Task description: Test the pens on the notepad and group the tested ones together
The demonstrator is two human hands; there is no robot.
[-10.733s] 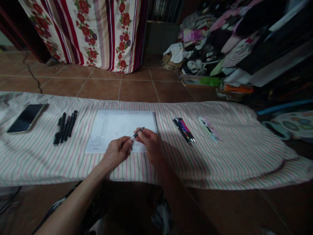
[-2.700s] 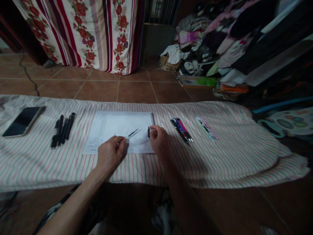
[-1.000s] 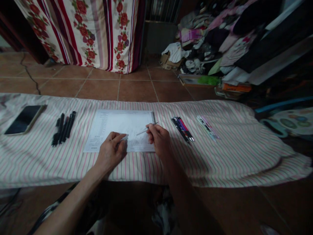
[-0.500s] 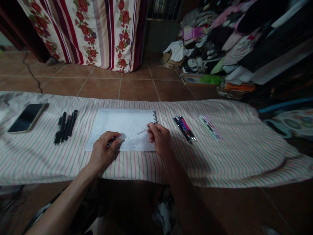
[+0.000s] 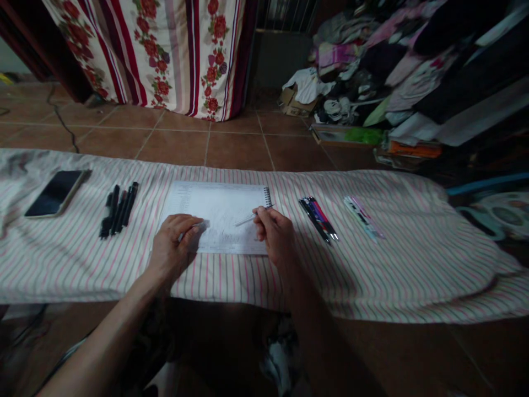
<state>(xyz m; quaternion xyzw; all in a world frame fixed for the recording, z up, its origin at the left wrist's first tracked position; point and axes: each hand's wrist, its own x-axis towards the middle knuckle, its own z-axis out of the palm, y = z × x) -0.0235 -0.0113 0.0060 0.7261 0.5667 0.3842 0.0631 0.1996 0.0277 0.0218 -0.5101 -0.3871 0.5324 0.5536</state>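
A spiral notebook [image 5: 223, 193] lies flat on striped cloth, its coil at the right, with faint marks on the page. Over its lower left part my left hand [image 5: 176, 237] is closed, fingers curled around something small with a pale tip; most of it is hidden. At the notebook's right side, my right hand [image 5: 275, 231] pinches a thin pale pen [image 5: 244, 220], one end pointing left above the page. Black pens [image 5: 119, 210] lie in a group left of the notebook. To the right are dark pens with a purple and a red one [image 5: 319, 219], then several pastel pens [image 5: 363, 218].
A phone [image 5: 55, 193] rests at the left on the striped cloth [image 5: 405, 264]. Beyond the cloth are a tiled floor [image 5: 235, 144], a floral curtain [image 5: 182, 60] and a cable [image 5: 61, 118]. Piled clothes [image 5: 355, 60] and a cardboard box [image 5: 295, 102] stand at the back right.
The view has shifted slightly, so most things appear farther right. My left hand has turned and drawn a little left over the page, hiding the dark thing seen in it before. My right hand keeps its pinch.
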